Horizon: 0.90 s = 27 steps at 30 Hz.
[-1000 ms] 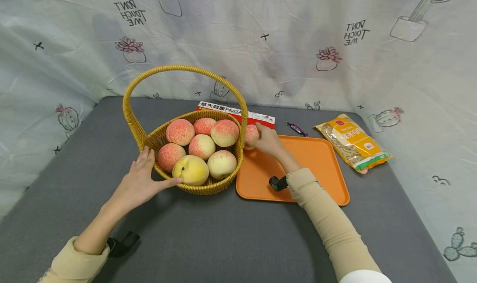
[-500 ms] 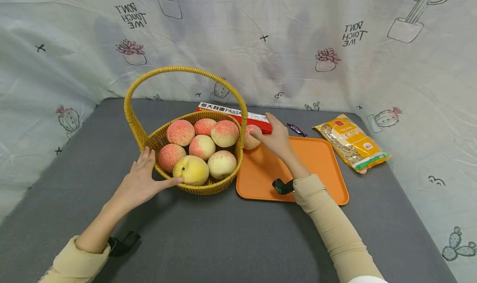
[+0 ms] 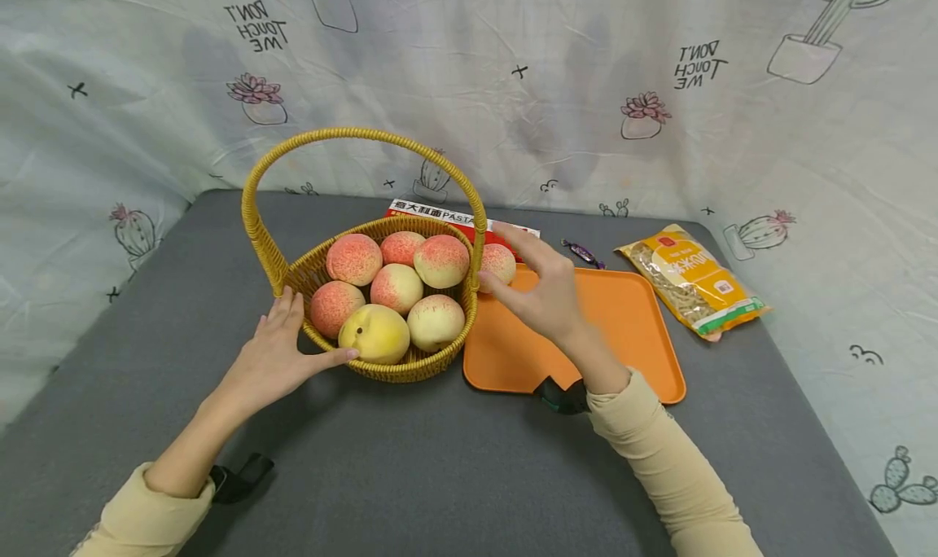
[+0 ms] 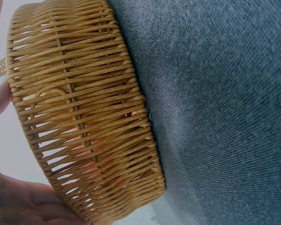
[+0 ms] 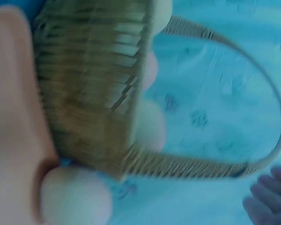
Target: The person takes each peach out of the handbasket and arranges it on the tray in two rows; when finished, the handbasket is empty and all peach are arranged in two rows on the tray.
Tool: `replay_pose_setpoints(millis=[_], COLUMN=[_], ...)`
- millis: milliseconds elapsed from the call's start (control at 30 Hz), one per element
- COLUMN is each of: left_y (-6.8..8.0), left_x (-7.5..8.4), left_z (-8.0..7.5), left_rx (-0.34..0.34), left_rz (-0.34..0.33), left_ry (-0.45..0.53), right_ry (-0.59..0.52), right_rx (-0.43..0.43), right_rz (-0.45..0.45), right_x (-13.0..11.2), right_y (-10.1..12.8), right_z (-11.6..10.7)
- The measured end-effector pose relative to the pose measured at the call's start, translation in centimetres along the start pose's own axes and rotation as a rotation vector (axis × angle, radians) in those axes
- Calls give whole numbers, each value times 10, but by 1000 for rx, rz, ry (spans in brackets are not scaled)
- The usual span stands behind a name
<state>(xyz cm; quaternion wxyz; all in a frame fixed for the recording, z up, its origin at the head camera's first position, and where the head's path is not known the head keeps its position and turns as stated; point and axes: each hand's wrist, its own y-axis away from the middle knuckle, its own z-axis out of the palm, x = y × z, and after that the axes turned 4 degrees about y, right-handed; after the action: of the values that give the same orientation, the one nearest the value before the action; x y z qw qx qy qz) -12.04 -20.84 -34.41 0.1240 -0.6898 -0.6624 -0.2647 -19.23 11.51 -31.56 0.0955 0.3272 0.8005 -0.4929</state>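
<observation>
A yellow wicker basket (image 3: 418, 370) with a tall arched handle holds several blush peaches and a yellow peach (image 3: 375, 334). My left hand (image 3: 267, 361) rests against its left end, fingers spread near the handle's foot, thumb straight along the near rim. In the left wrist view, the fingers touch the rim of the wicker basket (image 4: 84, 108). Another peach (image 3: 498, 264) sits outside the basket, at the far left corner of the orange tray (image 3: 615, 329). Just right of it my right hand (image 3: 545, 300) hovers, thumb and fingers apart, holding nothing.
A red and white pasta box (image 3: 440, 213) lies behind the basket. A purple-wrapped candy (image 3: 583, 253) is behind the tray. To the tray's right lies a yellow food bag (image 3: 692, 280). A patterned curtain (image 3: 469, 76) hangs behind the grey table (image 3: 440, 475).
My right hand has let go of the peach outside the basket and drawn back toward me and to the right, opening. The left hand and basket have stayed in place.
</observation>
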Motion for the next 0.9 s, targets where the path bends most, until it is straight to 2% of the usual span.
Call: replay_pose_setpoints(millis=[67, 133, 200, 267, 333, 433, 567, 633, 733, 833, 900], left_y=[0, -1, -1, -1, -1, 1, 2, 2, 1, 1, 2], left_x=[1, 0, 0, 0, -1, -1, -2, -3, -3, -2, -2], left_z=[0, 0, 1, 1, 2, 1, 0, 0, 1, 3, 3], left_rx=[0, 0, 0, -1, -3, -2, 1, 3, 3, 7, 15], left_rz=[-1, 0, 2, 1, -1, -7, -7, -6, -3, 0, 0], left_ry=[0, -1, 0, 0, 0, 2, 10, 14, 15, 14, 13], right_ry=[-13, 12, 48, 107, 158, 225, 301, 312, 358, 329, 276], right_rx=[-90, -230, -377, -506, -588, -597, -493, -463, -498, -512, -486], right_rz=[-89, -92, -16, 105, 231, 362, 467, 508, 527, 554, 582], right_x=[-8, -15, -20, -22, -22, -19, -16, -15, -11, -8, -8], right_y=[-3, -7, -11, -14, -17, -21, -31, -38, -45, -47, -47], right_z=[4, 8, 15, 25, 39, 61, 87, 95, 101, 103, 102])
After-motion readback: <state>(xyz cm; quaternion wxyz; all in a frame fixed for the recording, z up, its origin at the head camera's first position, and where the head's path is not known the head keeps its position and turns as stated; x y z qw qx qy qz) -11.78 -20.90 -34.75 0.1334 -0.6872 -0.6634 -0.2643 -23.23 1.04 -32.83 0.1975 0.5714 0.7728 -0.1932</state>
